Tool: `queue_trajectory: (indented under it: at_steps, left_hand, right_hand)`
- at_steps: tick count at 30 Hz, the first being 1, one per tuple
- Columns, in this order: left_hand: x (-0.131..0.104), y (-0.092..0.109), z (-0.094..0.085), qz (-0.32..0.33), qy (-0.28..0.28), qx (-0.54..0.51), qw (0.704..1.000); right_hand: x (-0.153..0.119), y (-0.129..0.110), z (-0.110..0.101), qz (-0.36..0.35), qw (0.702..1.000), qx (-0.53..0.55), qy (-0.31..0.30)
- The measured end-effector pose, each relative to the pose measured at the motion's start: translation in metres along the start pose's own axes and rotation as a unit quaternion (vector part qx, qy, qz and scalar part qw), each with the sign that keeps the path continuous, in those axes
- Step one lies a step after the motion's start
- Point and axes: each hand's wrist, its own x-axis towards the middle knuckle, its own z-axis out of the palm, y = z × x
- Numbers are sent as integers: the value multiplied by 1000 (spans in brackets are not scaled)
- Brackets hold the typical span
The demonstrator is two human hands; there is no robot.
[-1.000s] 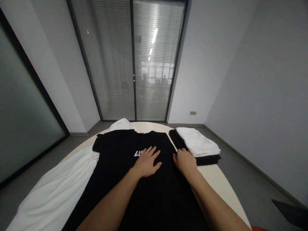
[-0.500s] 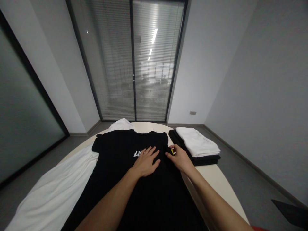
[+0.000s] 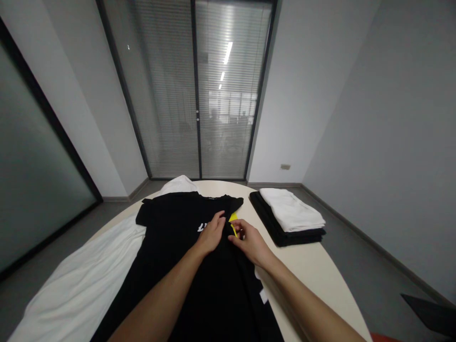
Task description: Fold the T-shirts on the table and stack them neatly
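Note:
A black T-shirt (image 3: pixel 171 216) lies spread out front up, collar at the far end, with white lettering on its chest. My left hand (image 3: pixel 213 233) rests on the chest beside the lettering, turned partly on its side, fingers stretched forward. Between the thumb and fingers of my right hand (image 3: pixel 251 240) is the right side edge of the shirt, pulled inward over the front. A bright yellow patch (image 3: pixel 233 217) shows at that folded edge, partly hidden by my fingers. Lower along the same side a small white tag (image 3: pixel 263 296) sticks out.
White cloth (image 3: pixel 85 266) lies under and left of the shirt, hanging over the table's edge. On the right, a white folded garment (image 3: pixel 294 209) tops a stack of folded black clothes (image 3: pixel 270 223). The round pale table (image 3: pixel 320 275) stands before a glass door with blinds (image 3: pixel 171 118).
My right hand has moved left, drawing the shirt's right side inward, so more yellow and the white tag show. My left hand has turned from flat and spread onto its side.

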Motion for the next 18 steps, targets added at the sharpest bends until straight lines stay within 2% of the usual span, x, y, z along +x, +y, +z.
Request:
queue_trajectory:
  at_steps: [3, 5, 9, 13, 16, 18]
  left_hand:
    - [3, -2, 0, -6, 29, -30, 999]
    - [4, -3, 1, -3, 31, -38, 999]
    - [5, -7, 5, 7, 38, -31, 999]
    - [5, -12, 9, 28, 72, -8, 997]
    - [7, -16, 10, 29, 90, -11, 995]
    - [9, -17, 10, 27, 94, -24, 995]
  right_hand:
    - [-4, -3, 6, 1, 999, 28, -40]
    - [-7, -6, 7, 6, 998, 3, -61]
    - [-13, -17, 2, 18, 985, -155, -79]
    - [-19, -31, -1, 49, 943, -310, -111]
    - [-23, -38, 0, 46, 922, -367, -114]
    - [-23, -39, 1, 48, 928, -356, -100]
